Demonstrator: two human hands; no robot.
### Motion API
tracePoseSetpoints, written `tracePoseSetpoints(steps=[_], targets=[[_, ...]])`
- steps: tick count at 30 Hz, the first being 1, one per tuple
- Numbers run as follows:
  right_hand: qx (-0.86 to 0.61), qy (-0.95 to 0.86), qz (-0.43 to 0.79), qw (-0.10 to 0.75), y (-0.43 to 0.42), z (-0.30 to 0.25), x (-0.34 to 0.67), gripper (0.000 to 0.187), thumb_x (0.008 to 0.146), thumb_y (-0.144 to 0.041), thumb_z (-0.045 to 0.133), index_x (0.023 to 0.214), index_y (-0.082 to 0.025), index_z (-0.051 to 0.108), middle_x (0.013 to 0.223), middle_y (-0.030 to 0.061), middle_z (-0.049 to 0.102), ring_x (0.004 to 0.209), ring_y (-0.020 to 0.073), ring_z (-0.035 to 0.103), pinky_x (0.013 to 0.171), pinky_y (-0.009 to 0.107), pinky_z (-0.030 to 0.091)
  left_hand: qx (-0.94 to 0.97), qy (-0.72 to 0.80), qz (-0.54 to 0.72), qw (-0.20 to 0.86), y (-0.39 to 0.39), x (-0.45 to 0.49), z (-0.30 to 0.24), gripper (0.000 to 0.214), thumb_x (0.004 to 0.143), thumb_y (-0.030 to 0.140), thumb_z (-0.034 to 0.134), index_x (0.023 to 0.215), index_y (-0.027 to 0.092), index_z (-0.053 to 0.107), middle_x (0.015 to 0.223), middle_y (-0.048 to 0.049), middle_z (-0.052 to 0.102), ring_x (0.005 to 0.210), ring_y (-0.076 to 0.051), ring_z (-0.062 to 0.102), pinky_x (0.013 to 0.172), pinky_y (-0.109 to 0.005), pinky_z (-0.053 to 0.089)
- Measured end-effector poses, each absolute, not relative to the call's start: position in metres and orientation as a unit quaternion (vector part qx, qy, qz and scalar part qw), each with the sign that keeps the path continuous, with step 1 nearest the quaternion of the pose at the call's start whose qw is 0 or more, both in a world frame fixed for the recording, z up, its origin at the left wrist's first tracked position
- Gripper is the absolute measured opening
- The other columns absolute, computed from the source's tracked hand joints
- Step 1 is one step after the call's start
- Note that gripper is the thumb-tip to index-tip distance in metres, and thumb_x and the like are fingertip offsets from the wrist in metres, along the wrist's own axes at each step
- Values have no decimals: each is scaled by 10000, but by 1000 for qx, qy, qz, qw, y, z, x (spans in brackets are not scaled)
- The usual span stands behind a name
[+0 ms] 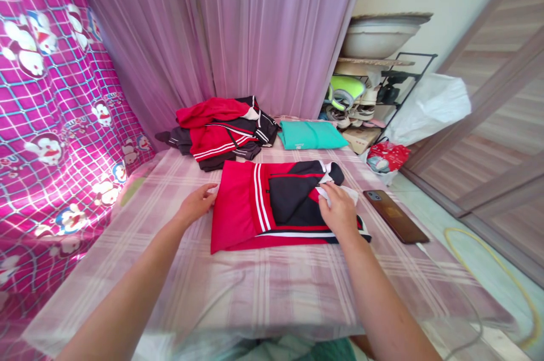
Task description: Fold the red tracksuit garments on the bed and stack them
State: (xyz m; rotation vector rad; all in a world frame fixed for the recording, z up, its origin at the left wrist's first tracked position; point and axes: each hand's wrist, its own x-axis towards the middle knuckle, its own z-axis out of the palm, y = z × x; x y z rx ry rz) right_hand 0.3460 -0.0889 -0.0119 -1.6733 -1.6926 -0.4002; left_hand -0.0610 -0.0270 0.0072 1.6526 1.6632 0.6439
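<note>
A red and navy track jacket (272, 208) with white stripes lies folded flat in the middle of a pink plaid bed cover (263, 287). My left hand (198, 202) rests at the jacket's left edge, fingers touching the red cloth. My right hand (338, 211) presses on the jacket's right part, fingers pinching a white collar or lining piece (329, 191). Behind it a pile of unfolded red and dark clothes (221, 131) sits near the curtain, with a folded teal garment (310, 134) to its right.
A dark phone (395, 215) lies on the bed cover right of the jacket. A lilac curtain (238, 26) hangs behind, a pink cartoon sheet (46, 111) on the left. A shoe rack (369, 94), white bag (429, 106) and red bag (385, 157) stand at right.
</note>
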Motion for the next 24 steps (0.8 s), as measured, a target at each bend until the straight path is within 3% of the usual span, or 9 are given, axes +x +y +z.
tracePoseSetpoints(steps=[4,7,15,20,24], targets=[[-562,-730,-133,365,-93,-3,310,300,913,-216,479,1080,-196,728,1175,106,717,1071,250,635,944,421,497,774,546,231,222,-26,-77,8,522,832,337,493,1340,268,592,1273,-63,665,1041,-215,671,879,-352,550],[-490,-787,-106,359,-96,7,280,284,918,-168,493,1040,-220,744,1131,71,742,1048,233,636,936,399,496,851,473,191,122,-23,-90,11,510,865,295,474,1362,289,588,1385,-64,592,1242,-234,576,1033,-382,484],[-409,-886,-13,221,-97,29,223,268,912,-127,534,1066,-203,740,1031,72,766,946,200,663,837,348,492,904,408,114,-49,-7,-88,17,535,892,216,560,1416,321,522,1506,-100,477,1309,-279,526,1050,-442,471],[-406,-886,11,223,-106,41,203,253,949,-202,529,1109,-194,725,1158,106,722,1034,206,646,907,364,476,929,349,77,-94,4,-77,29,497,907,204,581,1391,309,547,1518,-128,464,1356,-287,479,1076,-461,435],[-351,-918,49,177,-110,49,178,220,962,-227,531,1037,-194,735,1054,81,730,989,186,646,900,334,470,944,307,38,-113,11,-74,41,445,927,190,567,1353,320,583,1505,-127,486,1360,-281,477,1075,-463,427]])
